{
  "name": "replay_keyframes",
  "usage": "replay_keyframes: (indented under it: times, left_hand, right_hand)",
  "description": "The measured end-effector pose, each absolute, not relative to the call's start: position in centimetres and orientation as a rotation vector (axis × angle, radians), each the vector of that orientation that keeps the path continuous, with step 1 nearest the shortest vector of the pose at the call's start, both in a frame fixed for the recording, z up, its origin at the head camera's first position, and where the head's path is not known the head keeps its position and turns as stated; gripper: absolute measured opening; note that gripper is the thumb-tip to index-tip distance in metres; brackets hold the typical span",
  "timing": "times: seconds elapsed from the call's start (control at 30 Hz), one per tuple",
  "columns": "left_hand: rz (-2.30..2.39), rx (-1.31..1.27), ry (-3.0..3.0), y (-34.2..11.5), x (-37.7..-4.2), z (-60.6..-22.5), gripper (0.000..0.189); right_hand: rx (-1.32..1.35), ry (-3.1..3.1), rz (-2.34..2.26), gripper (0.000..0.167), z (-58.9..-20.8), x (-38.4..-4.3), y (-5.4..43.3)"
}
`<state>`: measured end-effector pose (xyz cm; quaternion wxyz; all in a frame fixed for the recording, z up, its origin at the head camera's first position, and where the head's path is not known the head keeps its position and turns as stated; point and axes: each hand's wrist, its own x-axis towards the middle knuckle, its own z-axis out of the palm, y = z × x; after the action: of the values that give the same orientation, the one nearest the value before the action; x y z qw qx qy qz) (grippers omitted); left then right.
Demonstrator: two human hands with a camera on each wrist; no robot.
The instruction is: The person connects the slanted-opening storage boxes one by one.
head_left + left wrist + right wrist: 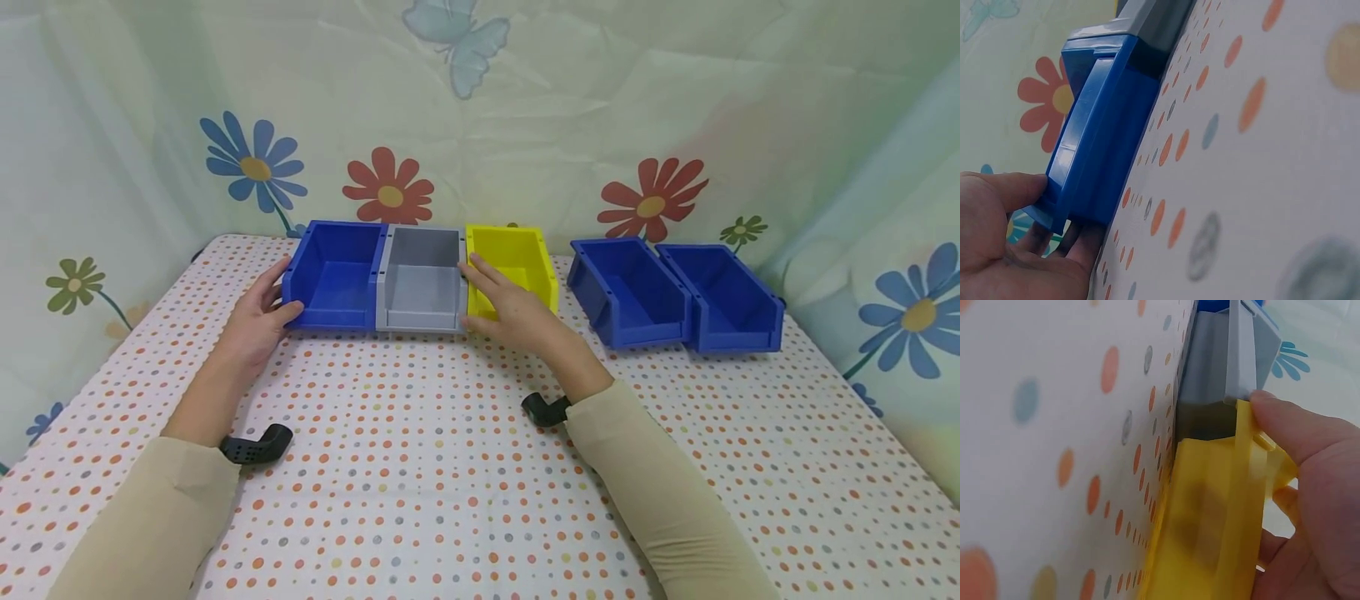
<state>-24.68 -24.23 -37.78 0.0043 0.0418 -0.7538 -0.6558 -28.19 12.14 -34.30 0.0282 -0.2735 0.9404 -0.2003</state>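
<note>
Three open-front plastic storage bins stand side by side at the far part of the table: a blue bin (337, 287), a grey bin (422, 292) and a yellow bin (536, 258). My left hand (258, 321) grips the blue bin's left front corner; its thumb lies on the front lip and its fingers run along the outer side. My right hand (517, 312) reaches across the front of the yellow bin. Its extended fingertips and thumb touch the grey bin's right edge, where grey and yellow meet. In the right wrist view the thumb (1291, 422) presses at that seam.
To the right, two more blue bins, a nearer-to-centre one (630, 292) and an outer one (723, 300), stand angled beside each other. A dotted cloth (420, 475) covers the table. A flowered curtain (525, 125) hangs behind.
</note>
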Motion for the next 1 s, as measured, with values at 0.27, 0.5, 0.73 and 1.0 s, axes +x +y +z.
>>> replay_keyframes:
  times: [0.27, 0.5, 0.73, 1.0]
  left_hand:
    - [-2.055, 0.125, -2.379, -23.8, -24.9, -37.8, 0.074]
    - [-2.055, 0.127, -2.385, -23.4, -25.2, -37.8, 0.074]
    - [-2.031, 0.120, -2.414, -23.4, -25.4, -37.7, 0.074]
    - [-2.010, 0.164, -2.415, -24.1, -24.8, -37.6, 0.074]
  right_hand:
    - [-0.821, 2.875, -0.622, 0.087, -34.7, -28.2, 12.7]
    - [-0.838, 2.853, -0.596, 0.088, -34.5, -28.4, 13.2]
    - [-0.788, 2.884, -0.564, 0.087, -34.2, -28.0, 13.3]
    - [-0.867, 3.103, -0.678, 0.072, -32.9, -26.9, 14.3]
